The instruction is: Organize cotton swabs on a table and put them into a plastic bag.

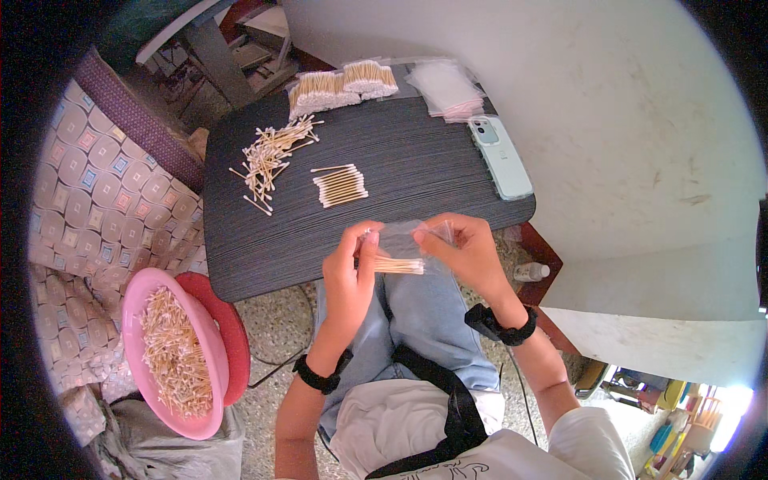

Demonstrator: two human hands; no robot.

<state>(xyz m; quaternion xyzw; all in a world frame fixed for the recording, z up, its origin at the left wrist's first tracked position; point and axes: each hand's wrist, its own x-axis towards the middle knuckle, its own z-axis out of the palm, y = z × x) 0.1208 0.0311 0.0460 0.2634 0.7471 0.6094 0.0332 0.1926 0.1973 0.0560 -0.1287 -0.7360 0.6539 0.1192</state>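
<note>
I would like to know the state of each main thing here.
Clear bag: held up
Left hand: closed on its left side
Right hand: pinching its right side
Held swabs: side by side, apparently bagged
Swab row: laid side by side
Swab pile: loose, scattered
Pink basin: holding many loose swabs
Phone: lying, camera side up

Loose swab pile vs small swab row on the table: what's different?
The loose swab pile is jumbled, sticks pointing many ways; the small swab row has its sticks nearly parallel, side by side. The pile covers more area; the row is compact. The pile sits farther left on the table than the row. Both: tan sticks, white tips.
</note>
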